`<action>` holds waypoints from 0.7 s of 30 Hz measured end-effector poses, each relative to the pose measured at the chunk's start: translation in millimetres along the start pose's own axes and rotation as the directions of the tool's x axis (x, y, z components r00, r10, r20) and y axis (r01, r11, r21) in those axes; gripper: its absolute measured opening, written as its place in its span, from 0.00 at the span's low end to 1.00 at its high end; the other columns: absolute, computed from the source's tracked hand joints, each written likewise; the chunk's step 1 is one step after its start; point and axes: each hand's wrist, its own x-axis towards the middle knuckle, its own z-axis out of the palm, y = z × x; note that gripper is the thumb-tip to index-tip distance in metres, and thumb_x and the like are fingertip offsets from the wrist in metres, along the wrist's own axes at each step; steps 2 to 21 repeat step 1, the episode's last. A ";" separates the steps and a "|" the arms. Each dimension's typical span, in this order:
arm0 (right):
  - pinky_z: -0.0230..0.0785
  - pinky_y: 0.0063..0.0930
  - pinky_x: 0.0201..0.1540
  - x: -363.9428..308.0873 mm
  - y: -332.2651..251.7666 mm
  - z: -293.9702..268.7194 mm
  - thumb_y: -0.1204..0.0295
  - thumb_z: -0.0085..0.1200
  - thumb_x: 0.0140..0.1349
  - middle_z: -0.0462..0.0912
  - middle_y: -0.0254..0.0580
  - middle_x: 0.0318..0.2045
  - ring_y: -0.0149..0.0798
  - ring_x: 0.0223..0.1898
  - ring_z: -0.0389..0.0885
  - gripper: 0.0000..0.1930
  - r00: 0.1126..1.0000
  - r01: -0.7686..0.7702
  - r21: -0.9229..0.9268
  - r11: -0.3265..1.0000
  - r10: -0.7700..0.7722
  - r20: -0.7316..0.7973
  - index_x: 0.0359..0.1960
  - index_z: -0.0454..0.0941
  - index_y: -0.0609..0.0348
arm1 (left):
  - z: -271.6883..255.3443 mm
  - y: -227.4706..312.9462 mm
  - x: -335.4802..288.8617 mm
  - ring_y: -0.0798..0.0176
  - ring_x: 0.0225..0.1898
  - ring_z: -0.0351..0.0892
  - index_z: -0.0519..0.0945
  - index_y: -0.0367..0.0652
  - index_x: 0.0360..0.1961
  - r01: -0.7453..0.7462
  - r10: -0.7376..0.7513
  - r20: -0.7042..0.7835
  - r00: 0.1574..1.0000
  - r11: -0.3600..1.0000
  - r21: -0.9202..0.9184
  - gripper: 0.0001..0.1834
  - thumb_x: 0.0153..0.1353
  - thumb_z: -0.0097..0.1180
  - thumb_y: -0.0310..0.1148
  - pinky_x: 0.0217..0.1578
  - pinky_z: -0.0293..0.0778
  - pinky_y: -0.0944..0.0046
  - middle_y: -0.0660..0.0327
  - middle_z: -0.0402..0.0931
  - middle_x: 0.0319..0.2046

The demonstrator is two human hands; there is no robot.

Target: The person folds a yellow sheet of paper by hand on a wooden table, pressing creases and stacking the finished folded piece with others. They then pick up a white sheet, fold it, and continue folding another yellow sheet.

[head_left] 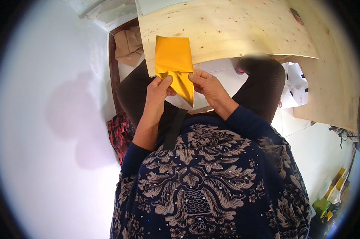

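Note:
A sheet of shiny gold paper [172, 55] is held up between my two hands, above my lap at the near edge of the wooden table. Its upper part is flat and roughly square; the lower part is folded or creased and narrows to a point that hangs down. My left hand [161, 87] pinches the paper's left side at the crease, thumb on top. On the right side, my right hand [206, 84] grips it the same way, thumb in front. The fingers behind the paper are partly hidden.
The pale plywood table [227, 30] spreads ahead, with a small dark reddish object [296, 16] at its far right. Brown paper or cardboard [129, 46] lies at the left. A white bag [295, 85] is under the table's right side. A white wall [52, 119] rises close on my left.

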 end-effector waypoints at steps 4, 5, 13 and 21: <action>0.71 0.21 0.46 -2.8 -4.1 1.6 0.66 0.63 0.61 0.83 0.33 0.34 0.27 0.37 0.79 0.12 0.999 0.031 -0.027 0.999 -0.031 0.029 0.43 0.80 0.56 | -0.1 6.9 -1.6 0.69 0.31 0.80 0.77 0.39 0.44 -0.006 0.006 0.009 1.000 1.000 -0.002 0.13 0.69 0.55 0.39 0.37 0.76 0.66 0.62 0.81 0.34; 0.71 0.21 0.46 -2.8 -4.1 1.6 0.66 0.63 0.61 0.83 0.33 0.34 0.27 0.37 0.79 0.12 0.999 0.031 -0.027 0.999 -0.031 0.029 0.43 0.80 0.56 | -0.1 6.9 -1.6 0.69 0.31 0.80 0.77 0.39 0.44 -0.006 0.006 0.009 1.000 1.000 -0.002 0.13 0.69 0.55 0.39 0.37 0.76 0.66 0.62 0.81 0.34; 0.71 0.21 0.46 -2.8 -4.1 1.6 0.66 0.63 0.61 0.83 0.33 0.34 0.27 0.37 0.79 0.12 0.999 0.031 -0.027 0.999 -0.031 0.029 0.43 0.80 0.56 | -0.1 6.9 -1.6 0.69 0.31 0.80 0.77 0.39 0.44 -0.006 0.006 0.009 1.000 1.000 -0.002 0.13 0.69 0.55 0.39 0.37 0.76 0.66 0.62 0.81 0.34; 0.71 0.21 0.46 -2.8 -4.1 1.6 0.66 0.63 0.61 0.83 0.33 0.34 0.27 0.37 0.79 0.12 0.999 0.031 -0.027 0.999 -0.031 0.029 0.43 0.80 0.56 | -0.1 6.9 -1.6 0.69 0.31 0.80 0.77 0.39 0.44 -0.006 0.006 0.009 1.000 1.000 -0.002 0.13 0.69 0.55 0.39 0.37 0.76 0.66 0.62 0.81 0.34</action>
